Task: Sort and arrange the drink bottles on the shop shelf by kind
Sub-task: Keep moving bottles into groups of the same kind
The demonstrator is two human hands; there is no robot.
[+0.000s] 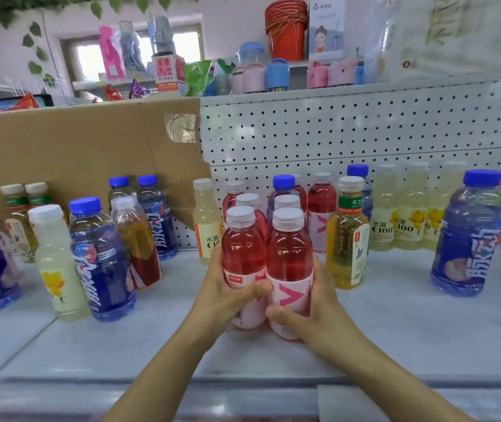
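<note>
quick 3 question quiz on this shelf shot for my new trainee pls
1. True or false: the left hand grips a blue bottle.
2. What stands just right of the right red bottle, which the right hand grips?
A green-labelled tea bottle
B red bucket
C pink cup
3. Fill in: the cardboard sheet stands behind the bottles on the ___ side of the shelf.

Key: 1 false, it grips the left red bottle; 2 A; 3 left

Pale shelf [395, 324] carries upright red bottles [289, 248], blue bottles [100, 260], yellow bottles [410, 220] and amber tea bottles [346, 239], intermixed
</note>
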